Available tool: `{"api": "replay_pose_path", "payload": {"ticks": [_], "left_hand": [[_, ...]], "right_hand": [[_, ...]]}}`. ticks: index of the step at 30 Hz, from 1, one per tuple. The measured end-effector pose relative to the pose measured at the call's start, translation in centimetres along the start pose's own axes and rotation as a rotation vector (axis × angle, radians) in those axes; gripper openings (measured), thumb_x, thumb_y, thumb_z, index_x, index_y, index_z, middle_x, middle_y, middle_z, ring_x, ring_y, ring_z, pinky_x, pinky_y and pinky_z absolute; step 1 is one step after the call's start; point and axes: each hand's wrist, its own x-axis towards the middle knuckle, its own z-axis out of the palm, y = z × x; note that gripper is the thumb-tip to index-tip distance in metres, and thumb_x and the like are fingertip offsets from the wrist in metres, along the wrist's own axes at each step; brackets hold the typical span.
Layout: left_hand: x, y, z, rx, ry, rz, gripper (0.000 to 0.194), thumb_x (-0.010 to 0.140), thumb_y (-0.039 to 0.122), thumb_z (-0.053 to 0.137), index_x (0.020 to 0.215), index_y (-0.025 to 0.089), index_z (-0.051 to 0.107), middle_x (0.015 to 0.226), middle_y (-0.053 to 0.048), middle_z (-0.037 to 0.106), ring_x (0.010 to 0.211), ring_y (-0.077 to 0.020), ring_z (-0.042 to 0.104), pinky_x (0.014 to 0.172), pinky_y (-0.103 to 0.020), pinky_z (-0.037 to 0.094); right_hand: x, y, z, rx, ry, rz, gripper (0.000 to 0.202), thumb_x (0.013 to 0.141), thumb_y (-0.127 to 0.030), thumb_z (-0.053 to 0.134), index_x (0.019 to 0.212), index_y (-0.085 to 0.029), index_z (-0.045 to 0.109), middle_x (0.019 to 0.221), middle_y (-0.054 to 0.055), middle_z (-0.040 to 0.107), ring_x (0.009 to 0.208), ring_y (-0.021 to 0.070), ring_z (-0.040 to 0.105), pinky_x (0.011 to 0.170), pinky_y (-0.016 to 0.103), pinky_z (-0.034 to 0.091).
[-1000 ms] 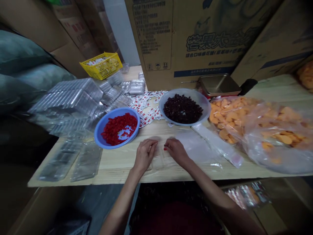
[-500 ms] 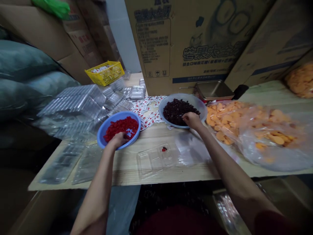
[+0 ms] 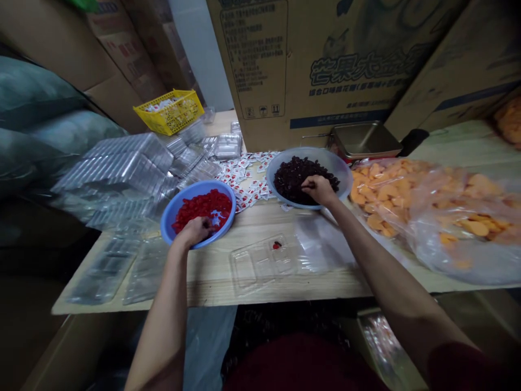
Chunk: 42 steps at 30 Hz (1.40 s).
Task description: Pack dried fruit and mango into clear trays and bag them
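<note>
My left hand [image 3: 197,230] is inside a blue bowl [image 3: 166,222] of small red pieces [image 3: 203,207], at its near side. Its fingers are curled together, and what they hold, if anything, is hidden. Over a pale bowl [image 3: 344,172] of small dark pieces [image 3: 293,172], my right hand [image 3: 317,189] has its fingertips pinched together low over the heap; I cannot make out what is between them. Between my arms lies a clear plastic tray [image 3: 246,269] with compartments. One red piece [image 3: 277,245] with a dark one against it sits in its upper right compartment.
Stacked clear trays [image 3: 118,163] and a yellow basket [image 3: 169,114] stand at the left. Small printed packets [image 3: 250,190] are strewn behind the bowls. A plastic bag of orange pieces [image 3: 386,184] and a metal tin [image 3: 366,140] are at the right, before a cardboard box [image 3: 264,70].
The camera view has tilted and shifted slightly. My right hand's fingertips remain over the dark pieces, its fingers drawn into a pinch; my left hand stays in the red pieces with fingers more curled.
</note>
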Motion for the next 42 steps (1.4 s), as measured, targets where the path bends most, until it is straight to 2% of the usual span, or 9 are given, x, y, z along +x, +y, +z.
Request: {"api": "replay_pose_path", "payload": {"ticks": [4, 7, 11, 15, 21, 25, 31, 36, 42], "left_hand": [[-2.1, 1.3, 0.4, -0.202, 0.496, 0.012, 0.019, 0.073, 0.038, 0.062, 0.079, 0.020, 0.062, 0.077, -0.003, 0.067, 0.072, -0.0180, 0.060, 0.070, -0.028, 0.046], [-5.4, 4.5, 2.0, -0.526, 0.653, 0.122, 0.030, 0.075, 0.041, 0.067, 0.093, 0.019, 0.059, 0.079, -0.001, 0.065, 0.072, -0.0152, 0.061, 0.069, -0.026, 0.048], [-10.2, 10.3, 6.3, -0.558, 0.412, 0.366, 0.018, 0.085, 0.036, 0.064, 0.091, 0.019, 0.060, 0.081, -0.001, 0.066, 0.073, -0.0138, 0.060, 0.070, -0.025, 0.047], [-11.6, 13.4, 11.6, -0.356, 0.232, 0.451, 0.007, 0.090, 0.025, 0.060, 0.091, 0.021, 0.065, 0.088, -0.004, 0.070, 0.081, -0.0170, 0.063, 0.074, -0.029, 0.047], [-10.4, 14.2, 16.2, -0.126, 0.279, 0.582, 0.012, 0.093, 0.021, 0.057, 0.094, 0.020, 0.069, 0.097, -0.009, 0.069, 0.094, -0.0233, 0.061, 0.085, -0.038, 0.047], [-11.1, 13.8, 14.1, -0.128, 0.371, 0.611, 0.020, 0.096, 0.025, 0.051, 0.099, 0.021, 0.070, 0.099, -0.009, 0.067, 0.097, -0.0229, 0.058, 0.086, -0.038, 0.048], [-5.3, 7.0, 4.2, -0.097, 0.715, 0.251, 0.023, 0.095, 0.030, 0.049, 0.106, 0.019, 0.066, 0.108, -0.010, 0.065, 0.106, -0.0243, 0.058, 0.100, -0.041, 0.044], [2.1, 2.4, 1.6, 0.134, 0.112, 0.082, 0.041, 0.075, 0.029, 0.069, 0.112, 0.013, 0.064, 0.110, -0.014, 0.067, 0.097, -0.0243, 0.064, 0.088, -0.031, 0.049], [2.6, 2.9, 2.6, 0.134, 0.056, 0.125, 0.023, 0.076, 0.021, 0.067, 0.098, 0.016, 0.067, 0.096, -0.013, 0.073, 0.087, -0.0238, 0.068, 0.075, -0.027, 0.048]], "right_hand": [[-2.5, 0.6, -0.8, 0.233, 0.246, -0.007, 0.010, 0.076, -0.021, 0.063, 0.081, -0.017, 0.070, 0.070, 0.002, 0.067, 0.064, 0.0150, 0.059, 0.065, 0.027, 0.046], [-3.5, 0.9, -0.9, 0.322, 0.274, 0.011, 0.019, 0.073, -0.023, 0.066, 0.092, -0.017, 0.068, 0.067, 0.000, 0.064, 0.061, 0.0150, 0.057, 0.062, 0.027, 0.045], [-3.4, -0.1, -1.4, 0.403, 0.321, 0.065, 0.052, 0.068, -0.021, 0.074, 0.117, -0.017, 0.057, 0.066, -0.004, 0.062, 0.059, 0.0152, 0.057, 0.065, 0.028, 0.046], [-6.5, -3.8, -1.7, 0.506, 0.430, -0.015, 0.021, 0.077, -0.025, 0.069, 0.096, -0.018, 0.062, 0.070, -0.001, 0.062, 0.063, 0.0150, 0.057, 0.064, 0.027, 0.045], [-16.2, -8.2, 4.0, 0.421, -0.015, -0.184, 0.010, 0.083, -0.016, 0.063, 0.075, -0.020, 0.066, 0.072, 0.001, 0.066, 0.070, 0.0167, 0.060, 0.070, 0.029, 0.044], [-18.6, -8.1, 7.4, 0.299, -0.086, -0.158, 0.012, 0.086, -0.014, 0.064, 0.076, -0.020, 0.068, 0.077, 0.002, 0.067, 0.079, 0.0190, 0.060, 0.075, 0.031, 0.042], [-18.6, -8.0, 6.1, 0.130, -0.092, -0.236, 0.017, 0.093, -0.018, 0.059, 0.095, -0.024, 0.075, 0.099, 0.006, 0.068, 0.094, 0.0216, 0.056, 0.080, 0.035, 0.036], [-19.0, -8.3, 5.5, -0.066, -0.119, -0.301, 0.020, 0.094, -0.017, 0.057, 0.102, -0.027, 0.074, 0.101, 0.007, 0.063, 0.094, 0.0228, 0.051, 0.077, 0.036, 0.031], [-19.9, -8.6, 5.9, -0.094, -0.066, -0.379, 0.017, 0.091, -0.013, 0.058, 0.083, -0.022, 0.070, 0.100, 0.007, 0.061, 0.098, 0.0233, 0.048, 0.084, 0.038, 0.031]]}}
